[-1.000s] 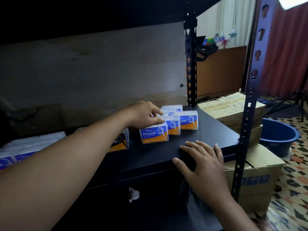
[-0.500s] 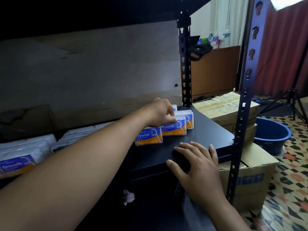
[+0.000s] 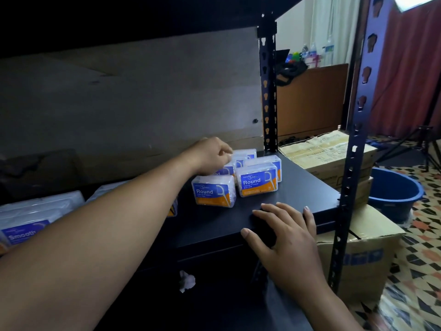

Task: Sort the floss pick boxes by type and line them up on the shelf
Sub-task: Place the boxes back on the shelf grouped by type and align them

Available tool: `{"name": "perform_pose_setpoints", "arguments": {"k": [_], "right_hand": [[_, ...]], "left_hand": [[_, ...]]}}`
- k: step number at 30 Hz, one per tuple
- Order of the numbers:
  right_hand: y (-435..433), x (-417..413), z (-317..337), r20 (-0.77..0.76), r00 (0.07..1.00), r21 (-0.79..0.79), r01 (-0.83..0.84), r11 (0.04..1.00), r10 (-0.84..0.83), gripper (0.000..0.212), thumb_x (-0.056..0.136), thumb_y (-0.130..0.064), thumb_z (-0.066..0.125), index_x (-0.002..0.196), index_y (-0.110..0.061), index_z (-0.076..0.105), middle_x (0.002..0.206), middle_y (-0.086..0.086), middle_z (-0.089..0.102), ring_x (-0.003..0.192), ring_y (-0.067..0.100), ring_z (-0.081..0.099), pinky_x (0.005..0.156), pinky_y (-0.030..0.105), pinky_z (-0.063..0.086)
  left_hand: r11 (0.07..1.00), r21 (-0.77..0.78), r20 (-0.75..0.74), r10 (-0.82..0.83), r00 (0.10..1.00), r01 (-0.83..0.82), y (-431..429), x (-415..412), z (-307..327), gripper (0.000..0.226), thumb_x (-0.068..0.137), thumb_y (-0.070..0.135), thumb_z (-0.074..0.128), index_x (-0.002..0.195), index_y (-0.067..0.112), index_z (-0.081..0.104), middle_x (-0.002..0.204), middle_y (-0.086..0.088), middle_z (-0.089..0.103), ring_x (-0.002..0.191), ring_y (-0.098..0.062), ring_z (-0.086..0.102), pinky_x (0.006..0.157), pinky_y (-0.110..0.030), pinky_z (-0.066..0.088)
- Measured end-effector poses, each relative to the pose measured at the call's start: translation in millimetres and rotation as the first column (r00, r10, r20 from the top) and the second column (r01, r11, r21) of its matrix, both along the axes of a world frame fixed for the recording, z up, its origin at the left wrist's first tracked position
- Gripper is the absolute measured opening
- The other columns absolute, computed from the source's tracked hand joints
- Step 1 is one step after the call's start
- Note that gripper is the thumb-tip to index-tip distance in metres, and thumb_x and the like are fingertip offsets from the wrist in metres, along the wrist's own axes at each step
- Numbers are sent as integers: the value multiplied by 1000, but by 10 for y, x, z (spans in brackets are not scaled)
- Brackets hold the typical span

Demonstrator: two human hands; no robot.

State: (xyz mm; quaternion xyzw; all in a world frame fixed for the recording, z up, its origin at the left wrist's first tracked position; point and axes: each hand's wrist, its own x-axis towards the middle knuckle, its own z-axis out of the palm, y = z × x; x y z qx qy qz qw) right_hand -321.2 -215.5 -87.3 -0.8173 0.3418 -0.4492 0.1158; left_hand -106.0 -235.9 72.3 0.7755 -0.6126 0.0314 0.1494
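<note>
- Black metal shelf (image 3: pixel 281 211), matte top, front edge nearest the camera; perforated upright post (image 3: pixel 350 163) at its right front corner.
- Right hand (image 3: pixel 286 232) flat on the front lip of the shelf, fingers spread, thumb over the edge; nothing gripped.
- Small crumpled white scrap (image 3: pixel 187 281) below the shelf edge, in shadow.
- At far left, near the frame edge: "Smooth" boxes (image 3: pixel 26 225), clear plastic with blue labels, bunched together; exact count not readable.
- Left forearm stretched diagonally across the shelf from lower left, covering another box with an orange label; type not readable.
- Front "Round" box (image 3: pixel 213 191), blue and orange label facing the camera, upright on the shelf just past the forearm.
- Second "Round" box (image 3: pixel 257 179), just right of and slightly behind the first, label facing forward.
- Behind these, more Round boxes (image 3: pixel 272 163) packed close in rows towards the back right corner.
- Left hand (image 3: pixel 210 155) on the back of this cluster, fingers curled down onto the top of a rear box (image 3: pixel 241 155); whether pinched or only touching cannot be told.
- Beyond the shelf to the right: stacked cardboard cartons (image 3: pixel 327 154) and a blue tub (image 3: pixel 393 192) on a patterned floor.
- Grey-brown board (image 3: pixel 143 96) behind the shelf.
</note>
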Motion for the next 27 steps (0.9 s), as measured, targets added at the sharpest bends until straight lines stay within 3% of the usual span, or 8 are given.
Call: {"name": "perform_pose_setpoints", "arguments": {"k": [3, 5, 11, 20, 27], "right_hand": [[1, 0, 2, -5, 1000, -1, -2, 1000, 2, 48, 82, -69, 49, 112, -36, 70, 124, -20, 61, 130, 7, 45, 120, 46, 11], [0, 3, 6, -3, 1000, -1, -1, 1000, 1, 49, 82, -69, 49, 112, -37, 70, 124, -20, 61, 130, 7, 45, 119, 47, 12], [0, 8, 8, -4, 1000, 0, 2, 1000, -2, 49, 82, -69, 50, 112, -36, 70, 125, -19, 62, 131, 8, 44, 120, 45, 9], [9, 6, 11, -4, 1000, -9, 6, 1000, -6, 50, 82, -69, 48, 112, -36, 70, 125, -18, 62, 130, 9, 44, 120, 46, 10], [4, 11, 0, -10, 1000, -12, 4, 1000, -4, 50, 82, -69, 48, 112, -35, 70, 125, -17, 62, 130, 10, 45, 120, 47, 11]], "left_hand": [[988, 118, 24, 95, 995, -97, 16, 154, -88, 40, 91, 35, 60, 130, 30, 64, 138, 1, 61, 125, -19, 56, 107, -28, 42], [989, 102, 30, 107, 994, -109, 29, 189, -119, 39, 88, 37, 64, 127, 32, 66, 138, 1, 60, 126, -19, 55, 108, -33, 42], [997, 44, 16, 57, 998, -58, 151, 171, -51, 29, 85, 38, 73, 112, 27, 75, 91, 10, 70, 99, -13, 64, 91, -26, 49], [991, 135, -47, -17, 999, 23, 335, 181, 29, 28, 94, 35, 63, 119, 27, 73, 114, 8, 72, 106, -11, 63, 98, -38, 51], [981, 185, -54, -55, 997, 64, 427, 238, 57, 30, 97, 32, 59, 125, 29, 69, 91, 25, 63, 84, 6, 56, 82, -24, 42]]}}
